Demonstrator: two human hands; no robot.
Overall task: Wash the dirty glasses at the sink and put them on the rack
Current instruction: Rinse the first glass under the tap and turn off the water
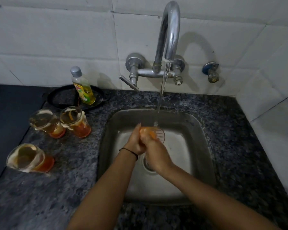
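Observation:
Over the steel sink (pixel 196 130), both hands hold one glass (pixel 158 134) with an orange base under the running water. My left hand (pixel 136 141) grips it from the left and my right hand (pixel 154 151) wraps around it from below, so most of the glass is hidden. The stream from the chrome tap (pixel 169 39) falls onto the glass. Three dirty glasses with orange bases and pale smears stand on the counter to the left: two side by side (pixel 47 123) (pixel 76 121) and one nearer me (pixel 29 158).
A bottle of yellow dish soap (pixel 82 86) stands on a black round dish (pixel 56 98) behind the dirty glasses. The speckled granite counter (pixel 65 180) surrounds the sink. A dark stove surface (pixel 7 122) lies at far left. A small wall valve (pixel 212 72) sits right of the tap.

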